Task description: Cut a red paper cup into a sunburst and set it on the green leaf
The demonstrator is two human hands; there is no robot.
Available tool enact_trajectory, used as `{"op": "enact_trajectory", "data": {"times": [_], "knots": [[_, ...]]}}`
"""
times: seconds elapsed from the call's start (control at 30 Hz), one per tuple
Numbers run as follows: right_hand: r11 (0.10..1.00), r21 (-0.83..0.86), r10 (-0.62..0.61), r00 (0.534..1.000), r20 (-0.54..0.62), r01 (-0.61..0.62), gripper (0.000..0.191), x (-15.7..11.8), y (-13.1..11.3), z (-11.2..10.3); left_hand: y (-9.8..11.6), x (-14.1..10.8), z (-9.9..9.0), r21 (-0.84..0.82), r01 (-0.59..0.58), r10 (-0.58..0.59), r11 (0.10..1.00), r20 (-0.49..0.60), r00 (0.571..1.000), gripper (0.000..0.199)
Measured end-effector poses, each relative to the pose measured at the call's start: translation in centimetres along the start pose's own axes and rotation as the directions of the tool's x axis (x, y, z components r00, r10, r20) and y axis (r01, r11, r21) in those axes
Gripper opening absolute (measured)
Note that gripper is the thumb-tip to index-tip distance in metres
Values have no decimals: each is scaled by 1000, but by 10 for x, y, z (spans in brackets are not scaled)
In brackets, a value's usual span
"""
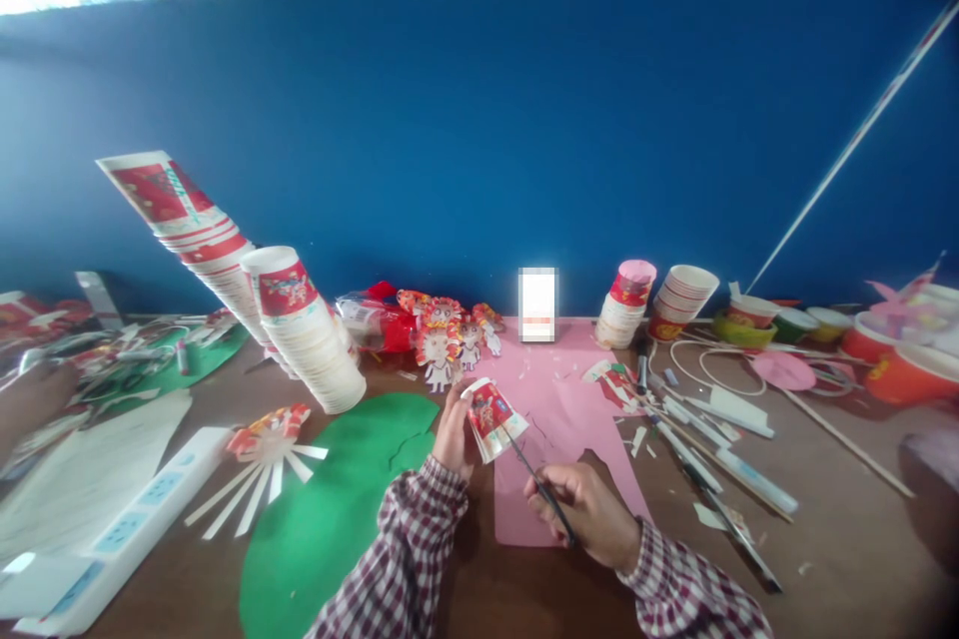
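My left hand [451, 434] is closed round a red-and-white printed paper cup [490, 409], tipped over with its mouth toward me. In my right hand [588, 509] is a pair of dark scissors [544, 487], with the narrow blades pointing up and left. Their tips meet the near edge of the cup; whether the blades are apart is too small to tell. Both hands are above a pink sheet [554, 419]. Left of them lies a green sheet [337, 499], and a cup cut into spread white strips [262, 479] rests partly over its edge.
Tall leaning cup stacks [307, 329] stand at left, beside a power strip [142, 519]. Cut-out paper figures [442, 339] are behind my hands. Pens and brushes [704, 464] lie at right, below short cup stacks [681, 300]. Another person's hand [37, 399] is at far left.
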State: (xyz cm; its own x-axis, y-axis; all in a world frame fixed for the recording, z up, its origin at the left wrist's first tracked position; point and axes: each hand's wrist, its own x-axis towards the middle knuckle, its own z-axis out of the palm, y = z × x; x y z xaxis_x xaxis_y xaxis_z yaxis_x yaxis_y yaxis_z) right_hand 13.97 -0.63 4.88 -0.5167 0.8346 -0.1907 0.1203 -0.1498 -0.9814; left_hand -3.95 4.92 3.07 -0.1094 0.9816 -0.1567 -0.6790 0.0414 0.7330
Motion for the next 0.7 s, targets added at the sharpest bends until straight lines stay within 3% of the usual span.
{"op": "enact_trajectory", "data": {"times": [0.17,0.7], "knots": [[997,43,64,998,-4,-64,34,0,-2,2,0,0,2,-18,-4,4,1000,-8,1000,24],[992,95,80,997,5,-80,37,0,-11,1,-2,-5,9,-18,32,-32,999,-11,999,23]]}}
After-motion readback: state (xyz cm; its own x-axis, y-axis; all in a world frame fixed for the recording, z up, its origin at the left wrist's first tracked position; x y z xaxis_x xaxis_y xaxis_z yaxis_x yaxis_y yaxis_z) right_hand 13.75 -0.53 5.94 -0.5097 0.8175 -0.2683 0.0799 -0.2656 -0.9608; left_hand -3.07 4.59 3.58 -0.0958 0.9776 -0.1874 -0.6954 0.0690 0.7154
